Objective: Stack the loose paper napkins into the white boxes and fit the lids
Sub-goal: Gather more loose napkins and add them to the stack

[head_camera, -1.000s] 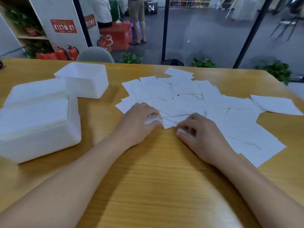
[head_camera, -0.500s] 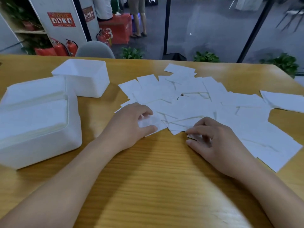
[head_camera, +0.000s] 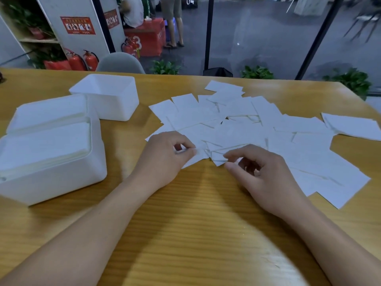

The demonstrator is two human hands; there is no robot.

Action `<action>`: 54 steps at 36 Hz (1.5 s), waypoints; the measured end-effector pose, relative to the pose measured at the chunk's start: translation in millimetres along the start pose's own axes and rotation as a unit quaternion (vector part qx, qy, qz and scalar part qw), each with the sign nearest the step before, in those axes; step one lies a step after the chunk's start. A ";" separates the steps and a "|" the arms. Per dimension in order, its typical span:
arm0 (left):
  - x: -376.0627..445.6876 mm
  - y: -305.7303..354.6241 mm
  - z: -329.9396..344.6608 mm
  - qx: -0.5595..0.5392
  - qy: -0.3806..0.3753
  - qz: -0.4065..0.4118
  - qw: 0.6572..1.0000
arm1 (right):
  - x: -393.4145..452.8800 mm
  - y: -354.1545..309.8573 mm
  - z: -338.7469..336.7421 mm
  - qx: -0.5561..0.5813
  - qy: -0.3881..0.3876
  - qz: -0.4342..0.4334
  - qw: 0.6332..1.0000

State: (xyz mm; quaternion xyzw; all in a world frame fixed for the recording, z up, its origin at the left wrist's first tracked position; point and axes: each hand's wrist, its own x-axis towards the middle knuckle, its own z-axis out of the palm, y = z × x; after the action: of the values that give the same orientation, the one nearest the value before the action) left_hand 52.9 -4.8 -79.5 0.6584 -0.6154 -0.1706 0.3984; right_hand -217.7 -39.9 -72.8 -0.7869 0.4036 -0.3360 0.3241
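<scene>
Pinching the near edge of a napkin [head_camera: 198, 155] between thumb and forefinger, the left hand [head_camera: 165, 159] sits at the pile's 7 o'clock corner. The right hand [head_camera: 266, 176] hovers at the pile's 6 o'clock, its fingers [head_camera: 233, 155] curled and touching the corner of another napkin [head_camera: 218, 157]; whether they actually grip it I cannot tell. Loose napkins [head_camera: 257, 129] spread across the worktop [head_camera: 195, 234]. A filled white box [head_camera: 49, 153] stands at 9 o'clock of the hands, an open white box [head_camera: 109, 98] at 11 o'clock.
</scene>
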 end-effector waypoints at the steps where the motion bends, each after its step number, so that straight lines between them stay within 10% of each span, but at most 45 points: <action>1: -3.0 5.8 3.5 -0.006 0.002 0.007 1.000 | 1.1 -1.7 2.2 0.031 0.004 0.010 0.999; 10: -37.1 44.8 32.9 -0.095 -0.145 0.112 0.978 | 4.0 -0.8 6.6 0.111 -0.019 0.100 0.989; 20: 3.7 3.8 17.7 -0.018 -0.006 0.085 0.996 | -1.1 -3.6 6.7 -0.009 -0.072 0.032 0.997; 30: 56.1 -2.1 19.7 0.185 -0.079 0.124 0.972 | -1.0 0.2 -7.5 0.027 -0.178 0.011 0.984; 39: 59.0 -3.9 26.3 0.209 -0.031 0.172 0.962 | -3.1 -3.1 -1.1 -0.158 -0.080 -0.066 0.982; 54: -14.0 37.5 31.4 0.145 0.009 0.330 0.932 | 9.9 -2.8 -10.5 0.271 0.025 0.222 0.936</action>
State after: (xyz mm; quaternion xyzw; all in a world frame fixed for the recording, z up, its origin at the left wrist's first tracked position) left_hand 2.6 1.3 -75.3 0.4701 -0.8125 0.0682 0.3378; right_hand -220.3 -49.5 -62.0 -0.5507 0.4700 -0.3717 0.5812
